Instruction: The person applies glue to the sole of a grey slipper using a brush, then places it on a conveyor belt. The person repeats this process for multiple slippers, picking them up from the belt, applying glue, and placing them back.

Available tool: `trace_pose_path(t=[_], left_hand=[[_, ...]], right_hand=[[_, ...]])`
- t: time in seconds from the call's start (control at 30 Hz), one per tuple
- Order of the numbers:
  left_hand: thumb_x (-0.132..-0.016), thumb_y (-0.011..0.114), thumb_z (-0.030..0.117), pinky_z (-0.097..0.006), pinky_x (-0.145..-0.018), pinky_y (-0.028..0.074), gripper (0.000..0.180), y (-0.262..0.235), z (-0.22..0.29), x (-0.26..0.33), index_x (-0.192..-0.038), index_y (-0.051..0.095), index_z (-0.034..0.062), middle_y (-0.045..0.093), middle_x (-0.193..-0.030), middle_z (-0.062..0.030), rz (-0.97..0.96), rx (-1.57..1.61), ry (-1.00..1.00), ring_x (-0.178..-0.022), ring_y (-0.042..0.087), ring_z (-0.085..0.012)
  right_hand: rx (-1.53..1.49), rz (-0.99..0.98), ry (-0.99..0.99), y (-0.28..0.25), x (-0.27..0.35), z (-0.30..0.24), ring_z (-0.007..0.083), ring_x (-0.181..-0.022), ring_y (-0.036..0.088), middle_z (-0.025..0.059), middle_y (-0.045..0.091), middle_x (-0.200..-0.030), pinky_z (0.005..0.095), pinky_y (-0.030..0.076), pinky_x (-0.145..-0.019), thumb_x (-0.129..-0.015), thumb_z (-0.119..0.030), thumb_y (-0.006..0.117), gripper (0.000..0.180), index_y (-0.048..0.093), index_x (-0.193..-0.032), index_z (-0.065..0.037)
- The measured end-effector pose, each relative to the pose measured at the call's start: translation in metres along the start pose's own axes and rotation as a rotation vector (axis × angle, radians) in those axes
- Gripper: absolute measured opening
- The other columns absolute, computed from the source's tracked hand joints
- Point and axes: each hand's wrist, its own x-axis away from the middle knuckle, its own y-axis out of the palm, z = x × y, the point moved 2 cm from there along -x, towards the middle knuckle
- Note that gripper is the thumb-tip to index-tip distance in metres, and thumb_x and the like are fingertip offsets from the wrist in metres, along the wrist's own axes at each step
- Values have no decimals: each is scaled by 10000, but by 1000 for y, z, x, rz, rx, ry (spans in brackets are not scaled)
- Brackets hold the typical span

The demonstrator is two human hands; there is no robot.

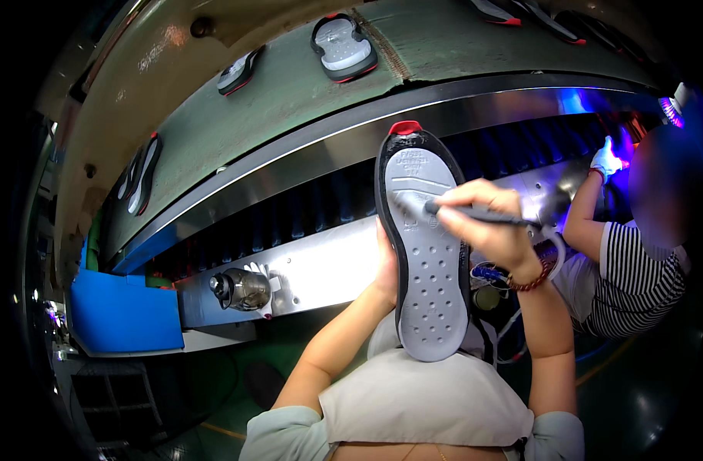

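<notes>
A shoe sole (430, 265) stands upright in front of me, its grey inner face with small round dimples toward me, black rim around it and a red tab at the top end. My left hand (386, 261) grips its left edge; most of the fingers are hidden behind the sole. A dark pen-shaped tool (482, 214) is pinched in my right hand (493, 230). Its rounded tip is at the upper middle of the grey face, but whether it touches cannot be made out. The sole's lower end is close against the pale apron (428, 399) on my lap.
Beyond a metal rail lies a green conveyor belt (282, 100) carrying several soles, one a grey-and-black sole (344, 48). A clear bottle (244, 290) stands on the metal ledge (328, 265) at left, near a blue box (125, 311). At right sits a co-worker in a striped shirt (631, 276).
</notes>
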Motion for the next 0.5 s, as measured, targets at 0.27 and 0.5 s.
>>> trace_pose_path(t=[0.27,0.5], left_hand=[[-743,186,741,-365,-937,356,882,-3,17,2,-1291,301,59,415,-1233,-107,100,-106,108,-1089,443,-222],[-687,147,790,-397,-945,359,954,-14,36,-2,-1307,268,75,387,-1267,-124,230,-312,405,-1121,432,-266]], right_hand=[[-320,-79,366,-4,8,0,75,-662,565,57,625,-780,187,448,-581,-734,-24,635,136,633,-861,23],[-590,-314,275,-5,24,-10,161,-795,588,120,630,-851,265,453,-732,-678,43,641,159,631,-834,15]])
